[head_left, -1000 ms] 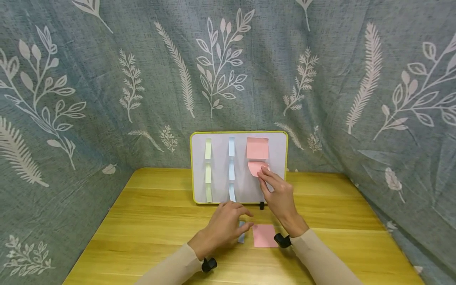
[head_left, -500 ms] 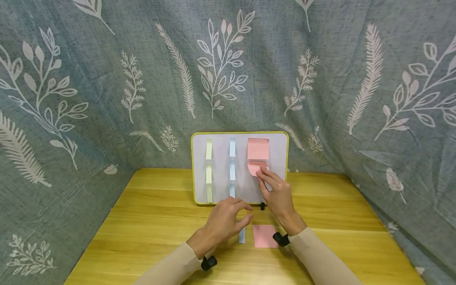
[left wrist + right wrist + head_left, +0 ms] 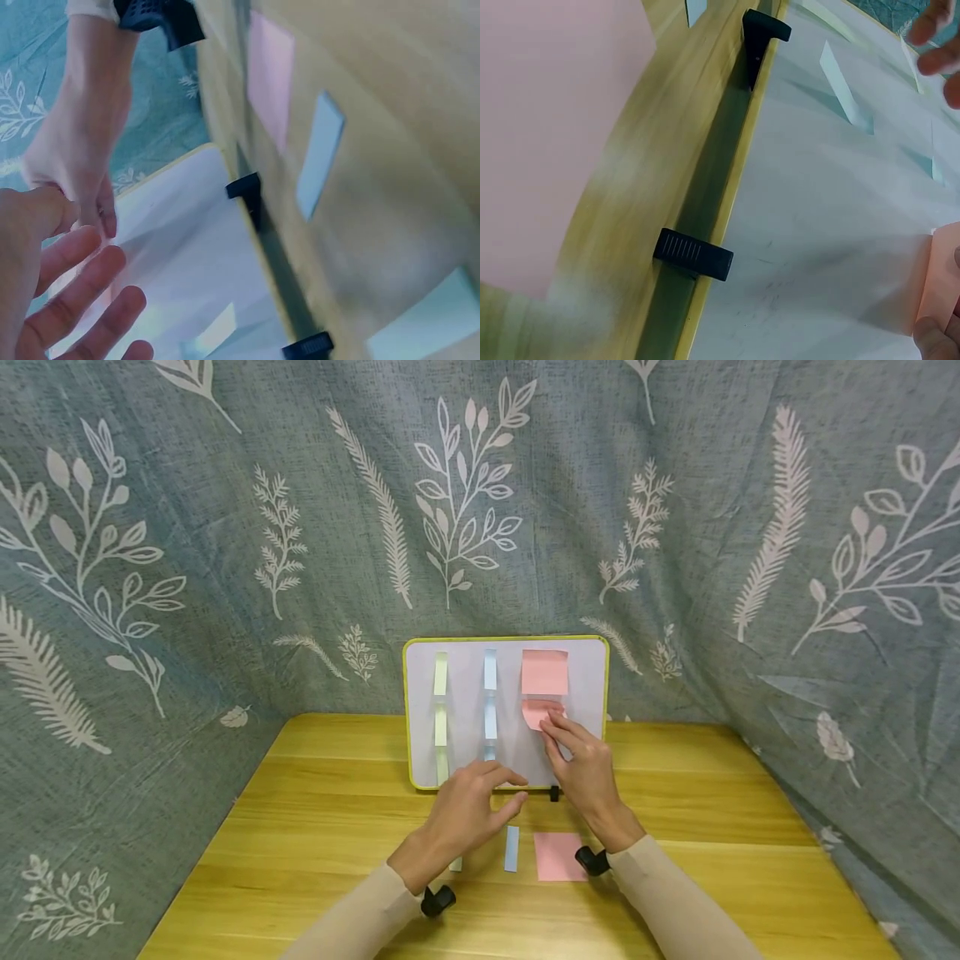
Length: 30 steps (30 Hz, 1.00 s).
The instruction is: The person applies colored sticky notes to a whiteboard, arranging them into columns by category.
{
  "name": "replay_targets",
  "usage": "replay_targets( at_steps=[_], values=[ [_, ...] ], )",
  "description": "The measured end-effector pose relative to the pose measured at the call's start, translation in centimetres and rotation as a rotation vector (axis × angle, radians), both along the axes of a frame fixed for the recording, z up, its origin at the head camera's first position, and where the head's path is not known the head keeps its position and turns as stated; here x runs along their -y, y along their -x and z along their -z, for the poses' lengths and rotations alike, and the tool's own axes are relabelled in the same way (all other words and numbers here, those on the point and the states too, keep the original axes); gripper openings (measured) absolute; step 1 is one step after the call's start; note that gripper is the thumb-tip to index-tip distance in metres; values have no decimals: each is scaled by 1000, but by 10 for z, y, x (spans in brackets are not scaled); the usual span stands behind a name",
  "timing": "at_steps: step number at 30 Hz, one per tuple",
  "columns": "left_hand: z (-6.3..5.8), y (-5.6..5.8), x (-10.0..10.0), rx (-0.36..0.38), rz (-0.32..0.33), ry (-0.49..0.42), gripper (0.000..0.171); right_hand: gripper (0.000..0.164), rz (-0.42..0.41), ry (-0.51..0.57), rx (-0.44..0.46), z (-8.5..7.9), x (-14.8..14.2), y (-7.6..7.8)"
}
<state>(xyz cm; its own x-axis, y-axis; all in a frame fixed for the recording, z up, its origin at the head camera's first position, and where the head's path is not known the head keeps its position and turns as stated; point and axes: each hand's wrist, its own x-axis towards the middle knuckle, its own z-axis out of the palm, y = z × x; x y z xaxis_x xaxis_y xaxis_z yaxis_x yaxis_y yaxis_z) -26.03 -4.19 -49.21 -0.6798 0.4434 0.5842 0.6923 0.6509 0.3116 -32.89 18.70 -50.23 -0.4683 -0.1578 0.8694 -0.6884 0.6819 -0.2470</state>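
Note:
My right hand (image 3: 592, 781) pinches the lower edge of a pink sticky note (image 3: 535, 713) on the white board (image 3: 465, 693). That note bends outward, and its right part is behind the fingers. In the right wrist view, thumb and fingers hold the note (image 3: 939, 277) at the frame edge. My left hand (image 3: 467, 810) hovers before the board's bottom edge, holding nothing, its fingers spread and loosely bent in the left wrist view. Directly above the pinched note is another pink sticky note (image 3: 545, 672). Left of these run columns of pale green strips (image 3: 440, 675) and light blue strips (image 3: 490, 670).
The board leans upright on black stand feet (image 3: 694, 253). On the wooden table (image 3: 315, 827) lie a pink sticky note (image 3: 555, 857), a blue strip (image 3: 512, 850) and a green strip (image 3: 456, 864), partly under the left hand. A patterned curtain (image 3: 337, 527) surrounds the table.
My left hand has moved forward and slightly left toward the board, uncovering the blue strip and part of the green strip on the table. The right hand stays at the pink sticky note.

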Motion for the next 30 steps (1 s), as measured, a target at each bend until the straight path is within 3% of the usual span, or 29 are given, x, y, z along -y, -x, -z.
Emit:
replay_targets(
  at_steps=[6, 12, 16, 21, 25, 30],
  values=[
    [-24, 11, 2, -81, -35, -76, 17, 28, 0, -17, 17, 2, -1, 1],
    [-56, 33, 4, -173, -118, -122, 25, 27, -4, -21, 35, 3, 0, 1],
    [-71, 51, 2, -223, -182, -73, 35, 28, -2, -28, 39, 4, 0, 1],
    [-81, 73, -1, -249, -268, 35, 54, 29, 3, -41, 53, 6, 1, 1],
    [-85, 89, -6, -239, -351, 105, 71, 31, -2, -65, 78, 7, 1, 0],
    [-87, 102, -14, -169, -408, 158, 94, 31, 2, -84, 70, 6, 0, 1]
  ],
)
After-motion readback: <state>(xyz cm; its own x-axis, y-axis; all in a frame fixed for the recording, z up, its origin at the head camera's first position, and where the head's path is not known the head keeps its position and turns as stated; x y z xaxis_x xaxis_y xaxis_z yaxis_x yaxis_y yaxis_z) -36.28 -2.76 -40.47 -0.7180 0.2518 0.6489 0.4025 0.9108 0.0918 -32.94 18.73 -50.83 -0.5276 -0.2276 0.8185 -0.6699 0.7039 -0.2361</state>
